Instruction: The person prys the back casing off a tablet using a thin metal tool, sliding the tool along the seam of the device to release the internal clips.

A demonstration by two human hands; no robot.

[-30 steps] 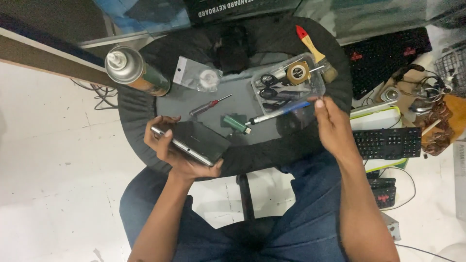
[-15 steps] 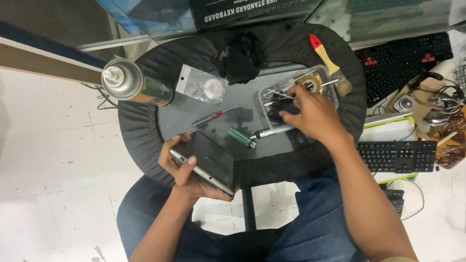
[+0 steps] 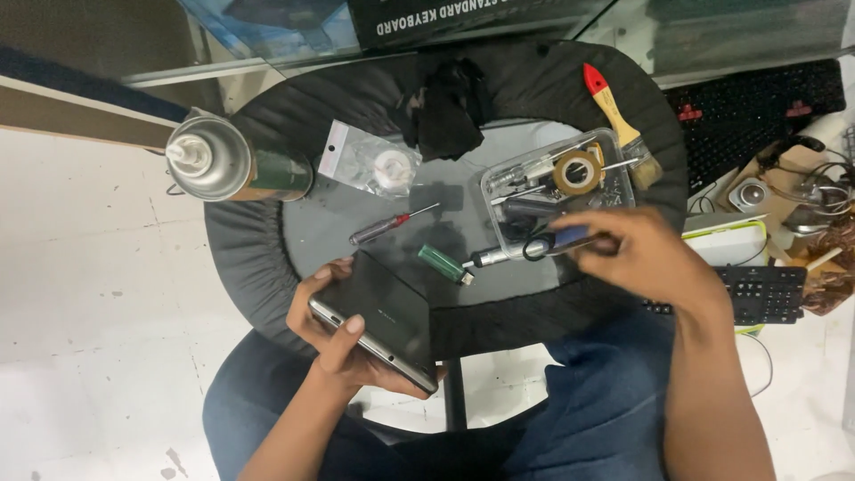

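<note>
Rt hand (image 3: 646,258) now off clear tray (image 3: 499,183), w/ blue-handled tool (image 3: 563,239)

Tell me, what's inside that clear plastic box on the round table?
The clear plastic box holds a roll of brown tape and some thin metal tools. The right hand covers its near corner, so anything there is hidden.

The person wore dark blue trousers of a denim-like cloth, which filled the lower middle of the frame and showed soft creases over both thighs. Both forearms were bare, with no sleeve reaching into view. The left hand (image 3: 356,334), at lower centre-left, carried no ring, glove or wristband, and its nails were short and plain. The right hand (image 3: 646,254), at centre-right, was slightly blurred; no watch or bracelet showed at its wrist.
</note>
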